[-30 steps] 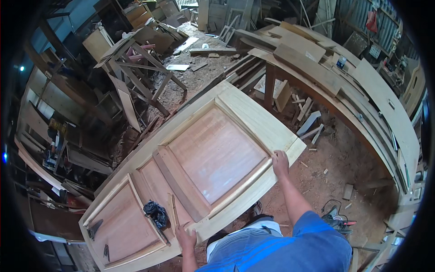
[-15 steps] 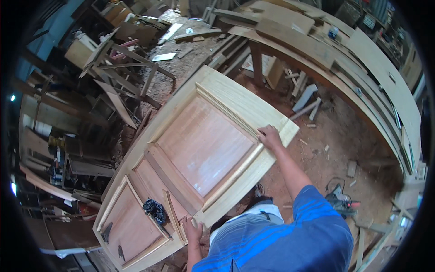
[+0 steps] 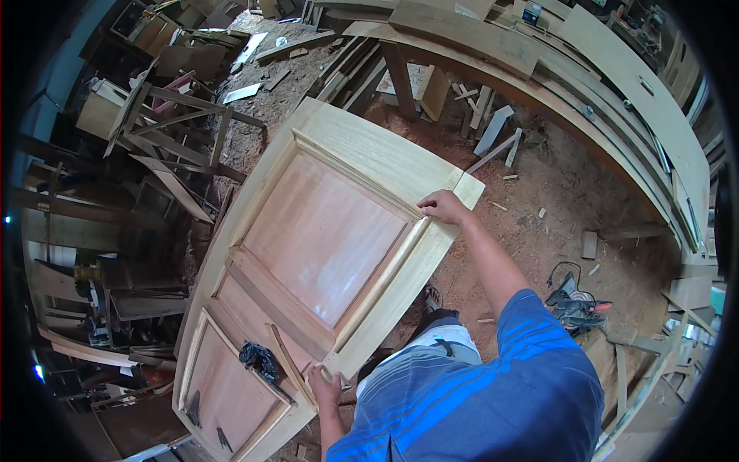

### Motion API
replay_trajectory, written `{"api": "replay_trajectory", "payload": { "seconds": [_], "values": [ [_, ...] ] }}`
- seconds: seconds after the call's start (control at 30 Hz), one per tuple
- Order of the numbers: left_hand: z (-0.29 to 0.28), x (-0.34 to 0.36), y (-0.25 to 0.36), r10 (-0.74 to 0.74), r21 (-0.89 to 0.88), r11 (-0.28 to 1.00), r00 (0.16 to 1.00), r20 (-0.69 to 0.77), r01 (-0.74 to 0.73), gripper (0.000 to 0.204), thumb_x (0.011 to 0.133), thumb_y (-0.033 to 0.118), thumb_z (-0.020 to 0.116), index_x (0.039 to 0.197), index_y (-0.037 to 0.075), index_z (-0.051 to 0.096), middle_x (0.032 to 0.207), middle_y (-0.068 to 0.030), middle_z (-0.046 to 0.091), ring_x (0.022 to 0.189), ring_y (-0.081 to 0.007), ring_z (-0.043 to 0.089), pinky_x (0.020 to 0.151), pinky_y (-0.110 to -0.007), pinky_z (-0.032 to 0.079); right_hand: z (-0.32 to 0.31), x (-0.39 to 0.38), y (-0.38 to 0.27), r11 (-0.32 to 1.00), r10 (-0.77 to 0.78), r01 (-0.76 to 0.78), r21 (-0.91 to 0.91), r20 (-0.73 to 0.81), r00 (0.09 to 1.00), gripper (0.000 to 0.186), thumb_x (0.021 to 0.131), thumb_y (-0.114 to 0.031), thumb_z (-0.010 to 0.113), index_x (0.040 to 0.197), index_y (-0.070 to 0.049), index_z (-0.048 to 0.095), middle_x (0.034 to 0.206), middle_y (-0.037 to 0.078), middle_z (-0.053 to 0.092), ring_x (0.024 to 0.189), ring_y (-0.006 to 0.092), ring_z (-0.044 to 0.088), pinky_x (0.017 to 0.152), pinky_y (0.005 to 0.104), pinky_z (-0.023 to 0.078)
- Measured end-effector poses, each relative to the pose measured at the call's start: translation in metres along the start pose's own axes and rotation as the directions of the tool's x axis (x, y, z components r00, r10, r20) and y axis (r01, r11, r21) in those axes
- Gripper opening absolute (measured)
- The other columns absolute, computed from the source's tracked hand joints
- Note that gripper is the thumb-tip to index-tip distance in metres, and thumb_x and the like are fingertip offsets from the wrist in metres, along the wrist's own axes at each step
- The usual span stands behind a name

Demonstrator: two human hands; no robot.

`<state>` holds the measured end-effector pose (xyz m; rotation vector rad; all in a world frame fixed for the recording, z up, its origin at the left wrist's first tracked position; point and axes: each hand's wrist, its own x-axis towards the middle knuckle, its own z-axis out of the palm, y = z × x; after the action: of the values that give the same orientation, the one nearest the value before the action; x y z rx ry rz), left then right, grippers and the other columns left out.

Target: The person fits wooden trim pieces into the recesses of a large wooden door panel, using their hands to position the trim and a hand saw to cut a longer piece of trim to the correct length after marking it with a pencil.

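Note:
A pale wooden panelled door [image 3: 385, 146] lies before me, its panels reddish. At its near right corner my right hand [image 3: 446, 206] pinches the end of a thin moulding strip [image 3: 356, 175] running along the far edge of the large panel. Another moulding strip [image 3: 377, 285] lines that panel's near side. My left hand [image 3: 325, 389] rests on the door's near edge, thumb and fingers apart. Beside it lies a loose narrow wood strip [image 3: 288, 362]. A crumpled black plastic bag [image 3: 259, 359] sits next to that strip. Two dark slender tools [image 3: 194, 408] lie on the left panel; their kind is unclear.
A long bench [image 3: 462, 46] stacked with boards curves along the far right. A corded power tool [image 3: 577, 304] lies on the dirt floor at right, among wood offcuts [image 3: 493, 131]. At left stand a wooden trestle frame [image 3: 185, 127] and piled scrap.
My view has shifted, so the door sits slightly left and higher. My right hand remains at the same panel corner, its fingers more tightly pinched; my left hand stays on the near edge.

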<state>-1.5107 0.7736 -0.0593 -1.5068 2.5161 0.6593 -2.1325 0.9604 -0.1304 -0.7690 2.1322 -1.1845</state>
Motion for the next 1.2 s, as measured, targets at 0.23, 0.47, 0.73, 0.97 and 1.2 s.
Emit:
{"api": "replay_trajectory", "payload": {
  "seconds": [0.23,0.47,0.73,0.97,1.2],
  "values": [
    [0.002,0.001,-0.002,0.027,0.005,1.0,1.0,-0.008,-0.027,0.056,0.08,0.017,0.082,0.127,0.001,0.058,0.137,-0.0251,0.053,0.132,-0.0444,0.048,0.114,-0.051,0.04,0.001,0.0,-0.006,0.995,0.094,-0.094,0.019,0.015,0.995,0.035,0.081,-0.02,0.085,0.112,-0.005,0.08,0.097,0.012,0.079,0.087,0.02,0.075,0.083,0.0332,0.058],
    [0.004,0.0,-0.003,0.028,0.011,1.0,0.999,-0.044,-0.027,0.057,0.077,0.016,0.083,0.125,0.001,0.058,0.128,-0.0233,0.058,0.125,-0.0429,0.053,0.109,-0.05,0.043,0.007,-0.002,-0.01,0.993,0.058,-0.066,-0.093,-0.086,0.995,0.033,0.078,-0.022,0.089,0.102,-0.003,0.078,0.083,0.008,0.075,0.077,0.015,0.069,0.074,0.0315,0.056],
    [0.001,0.006,-0.007,0.044,-0.038,0.998,0.996,-0.08,-0.047,0.049,0.08,0.012,0.081,0.123,0.001,0.06,0.123,-0.023,0.061,0.122,-0.0426,0.055,0.108,-0.05,0.043,-0.006,0.002,-0.005,0.994,0.107,-0.107,0.016,0.006,0.994,0.025,0.089,-0.016,0.077,0.11,-0.003,0.079,0.099,0.011,0.079,0.09,0.0162,0.073,0.084,0.0322,0.058],
    [-0.007,0.032,0.012,0.206,-0.137,0.957,0.929,-0.307,-0.258,0.035,0.083,0.009,0.077,0.116,0.003,0.066,0.114,-0.0185,0.066,0.112,-0.039,0.062,0.1,-0.047,0.048,0.004,-0.003,-0.003,0.988,0.152,-0.152,0.003,-0.068,0.986,0.025,0.091,-0.014,0.073,0.113,-0.004,0.079,0.105,0.011,0.079,0.096,0.0186,0.073,0.09,0.0333,0.057],
    [0.002,0.087,0.105,0.419,-0.223,0.872,0.9,-0.123,-0.436,0.031,0.086,0.013,0.077,0.114,0.004,0.068,0.113,-0.0171,0.068,0.113,-0.0372,0.062,0.097,-0.046,0.05,0.001,0.003,-0.009,0.975,0.216,-0.218,-0.036,-0.043,0.975,0.026,0.092,-0.016,0.073,0.115,-0.004,0.078,0.103,0.009,0.079,0.093,0.018,0.073,0.088,0.0335,0.057]
  ]
}}
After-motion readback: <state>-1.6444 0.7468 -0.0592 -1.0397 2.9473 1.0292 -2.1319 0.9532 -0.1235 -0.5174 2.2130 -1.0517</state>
